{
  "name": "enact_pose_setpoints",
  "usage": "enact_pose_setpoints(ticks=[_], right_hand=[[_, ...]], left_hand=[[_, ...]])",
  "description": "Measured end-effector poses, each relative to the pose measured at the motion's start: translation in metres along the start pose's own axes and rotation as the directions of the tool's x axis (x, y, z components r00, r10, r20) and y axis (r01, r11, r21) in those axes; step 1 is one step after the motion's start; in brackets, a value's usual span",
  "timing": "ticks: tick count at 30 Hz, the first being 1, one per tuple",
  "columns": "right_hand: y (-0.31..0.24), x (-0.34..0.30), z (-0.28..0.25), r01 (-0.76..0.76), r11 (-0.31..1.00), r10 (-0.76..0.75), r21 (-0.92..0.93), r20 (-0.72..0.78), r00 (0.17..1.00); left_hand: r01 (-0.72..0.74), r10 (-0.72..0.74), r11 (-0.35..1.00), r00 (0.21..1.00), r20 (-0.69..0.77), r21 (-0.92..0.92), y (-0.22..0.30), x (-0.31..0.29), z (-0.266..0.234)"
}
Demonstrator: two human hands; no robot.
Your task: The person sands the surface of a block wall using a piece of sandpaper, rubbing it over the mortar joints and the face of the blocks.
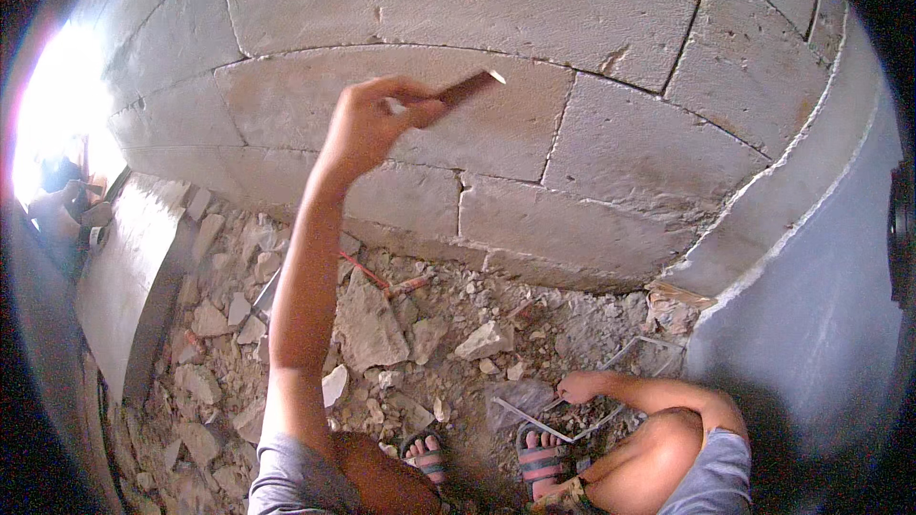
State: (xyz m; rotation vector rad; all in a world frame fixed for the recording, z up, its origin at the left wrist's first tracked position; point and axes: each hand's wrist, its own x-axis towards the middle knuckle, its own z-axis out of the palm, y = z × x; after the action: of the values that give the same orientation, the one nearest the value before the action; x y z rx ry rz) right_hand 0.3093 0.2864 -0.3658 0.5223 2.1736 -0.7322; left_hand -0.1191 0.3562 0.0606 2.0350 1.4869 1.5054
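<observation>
The left hand, raised high, pinched one dark strip, pale at its tip, in front of a wall of large grey blocks. The right hand hung low at one thin, pale frame, though whether it gripped that frame could not be told, while two feet in two sandals stood among many broken pieces of rubble
</observation>
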Motion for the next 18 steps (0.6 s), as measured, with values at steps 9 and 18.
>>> enact_pose_setpoints(ticks=[9, 18], right_hand=[[-0.024, -0.013, -0.028, -0.107, 0.991, 0.112, 0.079, -0.063, 0.992], [-0.018, -0.016, -0.022, -0.093, 0.995, 0.093, 0.024, 0.010, 0.996]], left_hand=[[-0.129, 0.117, 0.983, 0.989, 0.093, 0.131, -0.024, 0.011, 0.058], [-0.117, 0.199, 0.942, 0.949, -0.245, 0.314, -0.061, 0.020, 0.014]])
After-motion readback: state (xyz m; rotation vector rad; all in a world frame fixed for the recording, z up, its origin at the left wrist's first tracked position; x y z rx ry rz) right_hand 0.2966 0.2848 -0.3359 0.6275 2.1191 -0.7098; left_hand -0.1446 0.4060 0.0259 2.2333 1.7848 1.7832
